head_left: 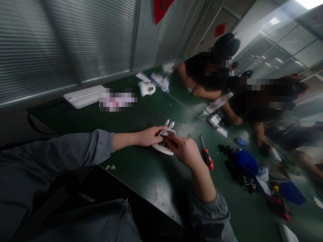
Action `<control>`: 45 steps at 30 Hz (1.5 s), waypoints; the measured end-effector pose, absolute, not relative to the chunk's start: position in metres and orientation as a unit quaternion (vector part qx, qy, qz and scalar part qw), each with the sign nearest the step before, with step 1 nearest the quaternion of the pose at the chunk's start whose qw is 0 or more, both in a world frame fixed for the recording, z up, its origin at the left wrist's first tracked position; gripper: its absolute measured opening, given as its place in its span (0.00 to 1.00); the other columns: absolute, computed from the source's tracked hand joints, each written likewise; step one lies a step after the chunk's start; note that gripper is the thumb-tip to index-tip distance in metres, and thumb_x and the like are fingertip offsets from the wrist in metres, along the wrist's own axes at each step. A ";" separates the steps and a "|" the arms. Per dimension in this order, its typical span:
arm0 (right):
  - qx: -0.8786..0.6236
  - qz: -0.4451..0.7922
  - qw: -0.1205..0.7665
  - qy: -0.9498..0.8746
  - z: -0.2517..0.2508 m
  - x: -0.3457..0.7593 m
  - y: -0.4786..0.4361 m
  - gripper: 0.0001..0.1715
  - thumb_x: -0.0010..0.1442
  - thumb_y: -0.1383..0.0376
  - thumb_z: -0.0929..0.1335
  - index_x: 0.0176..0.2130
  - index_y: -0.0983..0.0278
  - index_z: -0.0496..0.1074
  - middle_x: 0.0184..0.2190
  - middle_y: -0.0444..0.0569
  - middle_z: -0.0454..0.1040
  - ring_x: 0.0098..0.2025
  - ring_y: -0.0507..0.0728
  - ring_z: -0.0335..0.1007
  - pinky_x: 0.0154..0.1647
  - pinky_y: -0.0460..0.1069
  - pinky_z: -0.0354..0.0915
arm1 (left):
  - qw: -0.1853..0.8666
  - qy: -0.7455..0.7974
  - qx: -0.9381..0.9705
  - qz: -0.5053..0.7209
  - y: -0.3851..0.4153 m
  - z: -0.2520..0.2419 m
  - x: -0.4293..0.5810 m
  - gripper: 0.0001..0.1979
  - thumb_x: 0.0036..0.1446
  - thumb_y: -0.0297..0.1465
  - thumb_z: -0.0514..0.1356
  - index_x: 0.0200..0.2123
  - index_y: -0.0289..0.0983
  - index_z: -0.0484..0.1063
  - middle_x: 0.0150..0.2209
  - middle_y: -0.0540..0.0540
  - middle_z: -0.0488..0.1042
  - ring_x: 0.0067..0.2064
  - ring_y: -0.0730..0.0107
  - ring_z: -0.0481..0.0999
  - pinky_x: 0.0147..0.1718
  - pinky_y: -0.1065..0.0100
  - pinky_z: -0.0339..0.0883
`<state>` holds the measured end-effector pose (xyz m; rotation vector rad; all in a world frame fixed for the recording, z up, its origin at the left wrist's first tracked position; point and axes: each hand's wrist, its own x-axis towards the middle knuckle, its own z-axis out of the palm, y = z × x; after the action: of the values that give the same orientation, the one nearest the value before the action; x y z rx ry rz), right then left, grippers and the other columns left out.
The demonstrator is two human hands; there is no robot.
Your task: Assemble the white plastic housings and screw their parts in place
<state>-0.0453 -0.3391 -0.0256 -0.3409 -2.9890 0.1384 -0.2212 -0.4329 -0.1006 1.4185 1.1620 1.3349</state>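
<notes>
Head view, white device [163, 148]: above the green worktop [141, 168], between both hands.
Left hand [148, 136]: grip pinching the device's rim.
Right hand [186, 150]: fingers bent into it; cannot tell whether they pinch anything.
Screwdriver [207, 158]: lying beside the right hand, unheld.
Progress: shell seemingly opened, inside work apparently unfinished; what remains is unclear.

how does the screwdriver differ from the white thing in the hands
The screwdriver is long and slim; the white thing is broad and rounded. The screwdriver's handle is red and black, while the white thing has a pale shell. The screwdriver lies loose on the green table; the white thing is in the left hand, with the right hand at its open side.
</notes>
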 end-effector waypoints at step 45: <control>-0.110 -0.040 0.032 -0.993 -0.024 -0.046 -0.341 0.15 0.70 0.59 0.63 0.47 0.61 0.77 0.29 0.48 0.80 0.25 0.52 0.71 0.27 0.47 0.50 | 0.439 0.450 0.563 0.536 -0.432 -0.101 -0.220 0.26 0.53 0.19 0.54 0.56 0.37 0.67 0.46 0.45 0.75 0.47 0.67 0.74 0.51 0.62 0.67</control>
<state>-0.0463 -0.3407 -0.0238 -0.3399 -3.0565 -0.1228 -0.2202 -0.4317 -0.1008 1.3986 1.1180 1.3328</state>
